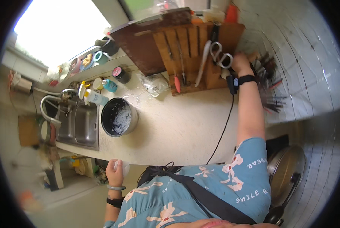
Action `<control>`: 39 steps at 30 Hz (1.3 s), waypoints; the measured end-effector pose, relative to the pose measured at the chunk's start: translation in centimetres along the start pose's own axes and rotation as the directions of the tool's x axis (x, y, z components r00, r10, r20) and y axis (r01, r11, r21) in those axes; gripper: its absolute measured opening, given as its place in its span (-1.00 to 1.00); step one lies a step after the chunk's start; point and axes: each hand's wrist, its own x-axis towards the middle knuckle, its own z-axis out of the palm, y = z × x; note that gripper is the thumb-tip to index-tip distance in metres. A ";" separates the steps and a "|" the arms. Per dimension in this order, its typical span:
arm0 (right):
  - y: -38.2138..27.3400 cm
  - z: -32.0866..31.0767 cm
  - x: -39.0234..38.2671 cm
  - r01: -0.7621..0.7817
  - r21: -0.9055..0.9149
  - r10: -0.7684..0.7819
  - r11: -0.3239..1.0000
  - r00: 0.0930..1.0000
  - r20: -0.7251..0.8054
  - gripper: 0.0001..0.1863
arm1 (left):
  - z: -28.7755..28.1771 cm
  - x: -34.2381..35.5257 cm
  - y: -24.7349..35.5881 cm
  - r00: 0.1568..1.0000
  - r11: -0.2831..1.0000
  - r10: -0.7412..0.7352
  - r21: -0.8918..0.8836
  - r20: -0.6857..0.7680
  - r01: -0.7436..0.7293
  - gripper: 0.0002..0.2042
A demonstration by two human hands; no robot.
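In the head view, the left hand hung just off the near edge of the pale desk, its fingers curled tight on a thin, whitish, crumpled piece, whose material was unclear. The right hand was stretched to the far right, at the right side of a wooden rack; its fingers were blurred and partly hidden, so whether they were wide, narrow or holding something could not be told. Just left of it hung scissors with pale handles, and to its right bristled a blurred bunch of utensils. A red-handled tool hung at the rack's left, in front of a dark board. A black-lined pot with white, wet-looking contents stood on the desk, near the double sink. Behind the pot were a spray bottle, a dark jar and a clear plastic bag.
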 end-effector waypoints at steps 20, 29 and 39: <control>-10.7 -17.0 -18.3 0.283 0.211 0.149 0.936 0.223 -0.963 -0.86 | -2.2 -5.3 -3.6 0.984 0.985 -0.072 -0.169 -0.166 0.043 -0.90; -31.6 -11.2 -29.0 -0.188 0.675 -0.379 -0.713 0.914 -0.146 -0.72 | -9.7 -10.6 -8.5 0.948 0.894 -0.109 -0.446 -0.299 -0.038 -0.88; -53.8 -13.8 -48.8 -0.590 0.792 -0.984 0.157 -0.163 0.074 -0.66 | -21.1 -20.4 -16.4 0.941 0.600 -0.170 -0.789 -0.292 -0.137 -0.76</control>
